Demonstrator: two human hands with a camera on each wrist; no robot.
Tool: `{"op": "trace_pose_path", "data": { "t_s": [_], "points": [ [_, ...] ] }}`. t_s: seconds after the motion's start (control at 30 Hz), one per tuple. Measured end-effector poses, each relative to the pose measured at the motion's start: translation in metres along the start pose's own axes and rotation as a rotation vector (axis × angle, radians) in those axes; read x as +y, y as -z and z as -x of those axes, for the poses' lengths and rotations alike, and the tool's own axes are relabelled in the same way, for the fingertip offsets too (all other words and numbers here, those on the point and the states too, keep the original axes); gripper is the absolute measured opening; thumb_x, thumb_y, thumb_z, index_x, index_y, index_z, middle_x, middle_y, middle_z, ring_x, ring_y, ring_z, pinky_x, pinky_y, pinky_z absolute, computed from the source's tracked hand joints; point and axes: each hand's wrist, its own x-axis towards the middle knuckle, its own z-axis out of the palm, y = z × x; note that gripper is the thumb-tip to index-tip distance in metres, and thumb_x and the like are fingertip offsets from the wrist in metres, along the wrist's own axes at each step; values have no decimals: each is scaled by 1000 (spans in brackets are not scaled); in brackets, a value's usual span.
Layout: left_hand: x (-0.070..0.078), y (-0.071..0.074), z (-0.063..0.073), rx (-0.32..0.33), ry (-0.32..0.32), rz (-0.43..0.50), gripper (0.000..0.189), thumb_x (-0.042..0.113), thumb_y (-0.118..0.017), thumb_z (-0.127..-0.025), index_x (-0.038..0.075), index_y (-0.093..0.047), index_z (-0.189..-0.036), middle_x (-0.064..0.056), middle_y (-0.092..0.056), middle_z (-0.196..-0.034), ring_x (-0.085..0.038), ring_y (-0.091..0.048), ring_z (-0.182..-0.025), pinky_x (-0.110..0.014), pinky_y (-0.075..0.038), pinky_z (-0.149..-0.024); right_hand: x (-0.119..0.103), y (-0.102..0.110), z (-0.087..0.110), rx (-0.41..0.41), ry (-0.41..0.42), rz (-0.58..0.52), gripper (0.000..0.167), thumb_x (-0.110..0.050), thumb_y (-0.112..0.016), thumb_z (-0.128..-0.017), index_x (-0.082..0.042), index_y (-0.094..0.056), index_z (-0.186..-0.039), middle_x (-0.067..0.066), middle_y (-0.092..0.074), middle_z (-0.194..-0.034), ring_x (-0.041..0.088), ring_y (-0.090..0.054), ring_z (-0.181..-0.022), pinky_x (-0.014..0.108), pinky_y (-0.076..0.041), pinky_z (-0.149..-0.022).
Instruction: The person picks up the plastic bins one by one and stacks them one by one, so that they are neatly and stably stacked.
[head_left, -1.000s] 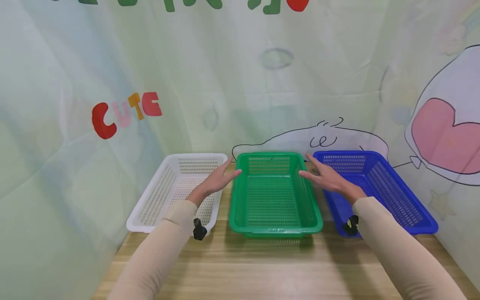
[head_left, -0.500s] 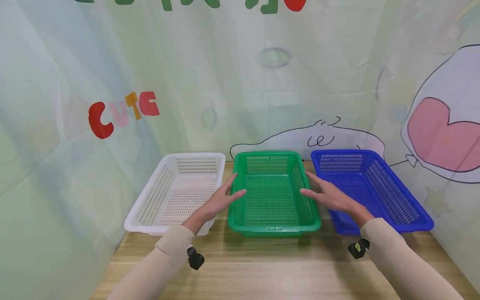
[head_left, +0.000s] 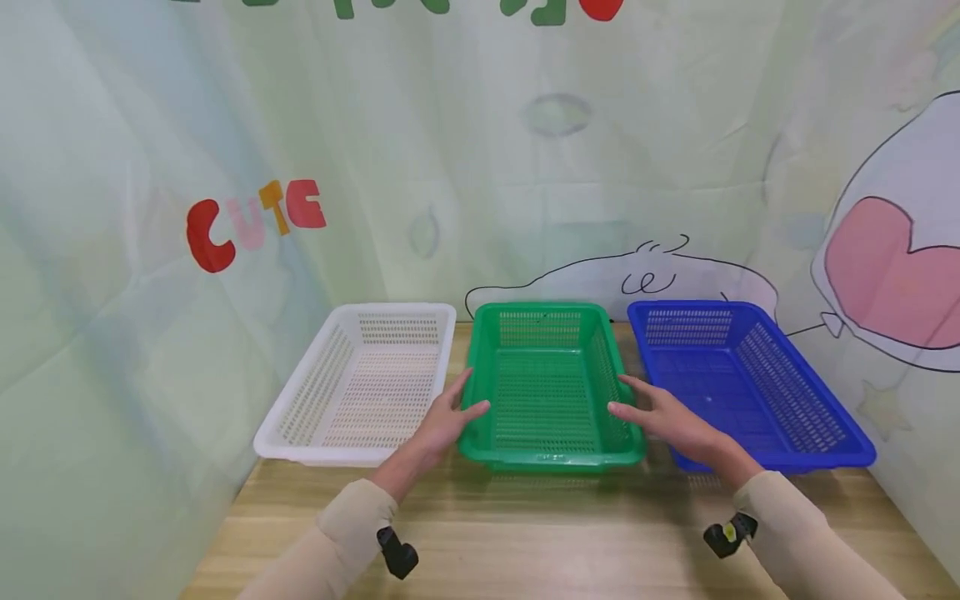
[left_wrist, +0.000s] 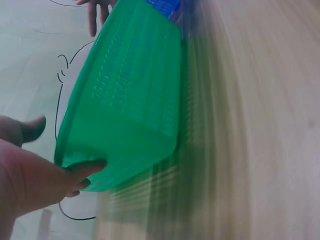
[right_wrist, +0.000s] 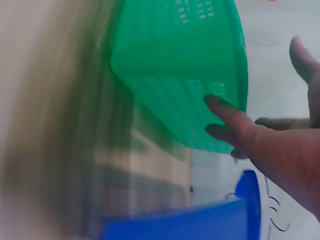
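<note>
Green basket (head_left: 551, 459): upright on the bench (head_left: 540, 542), between the two hands. Left hand (head_left: 438, 425): at the basket's left side, fingers extended along the outer wall, thumb spread away from them near the rim. Right hand (head_left: 670, 423): at the opposite side, fingers likewise extended by the outer wall, thumb held apart. Firm contact cannot be confirmed for either hand. White basket (head_left: 322, 455): left of the left hand. Blue basket (head_left: 825, 459): right of the right hand.
</note>
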Motion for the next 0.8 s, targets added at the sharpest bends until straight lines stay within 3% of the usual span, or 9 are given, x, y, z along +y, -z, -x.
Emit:
{"op": "trace_pose_path", "data": {
  "t_s": [0.07, 0.2, 0.3, 0.4, 0.53, 0.67, 0.8],
  "points": [
    [-2, -2, 3, 12, 24, 41, 73, 14, -61, -99, 14, -22, -161, -16, -15, -165, -36, -15, -150, -51, -20, -118, 2, -4, 1, 1, -35, -62, 87, -52, -60, -97, -7, -20, -160, 27, -16, -162, 47, -16, -146, 65, -29, -109],
    [-8, -10, 7, 29, 52, 143, 68, 4, -54, -101, 11, -21, -160, -23, -13, -164, -41, -23, -146, -53, -28, -115, 1, -12, 2, 12, -107, -186, 90, -46, -68, -93, -4, -22, -159, 29, -24, -158, 42, -37, -138, 56, -39, -107],
    [-15, -16, 7, 41, 52, 233, 68, 0, -48, -101, 13, -19, -161, -26, -15, -162, -45, -31, -141, -55, -33, -112, 1, -17, 3, 22, -119, -278, 88, -33, -70, -95, -4, -19, -159, 31, -29, -153, 39, -52, -126, 49, -48, -99],
    [-18, -18, 8, 54, 45, 292, 66, -1, -43, -103, 14, -18, -161, -25, -18, -161, -46, -34, -138, -56, -33, -112, 3, -21, 4, 6, -93, -373, 81, -14, -63, -98, -6, -12, -161, 30, -17, -159, 42, -44, -131, 44, -50, -97],
    [-21, -18, 8, 49, 37, 334, 60, 2, -38, -105, 13, -18, -161, -24, -14, -163, -45, -28, -142, -56, -28, -114, 6, -25, 9, -32, -67, -524, 78, 1, -51, -100, -9, -4, -162, 30, -3, -161, 46, -35, -137, 42, -51, -96],
    [-23, -18, 9, 11, 22, 402, 58, 3, -35, -106, 12, -17, -161, -22, -9, -164, -44, -21, -145, -56, -23, -116, 8, -25, 10, -49, -70, -668, 77, 6, -44, -101, -11, 1, -162, 35, -12, -156, 48, -42, -130, 46, -53, -92],
    [-27, -19, 9, -21, 5, 484, 59, 3, -35, -107, 13, -16, -161, -20, -7, -165, -44, -20, -146, -56, -22, -116, 9, -22, 10, -64, -72, -741, 78, 9, -39, -100, -13, 4, -162, 36, -13, -154, 47, -41, -130, 48, -52, -93]
  ]
}}
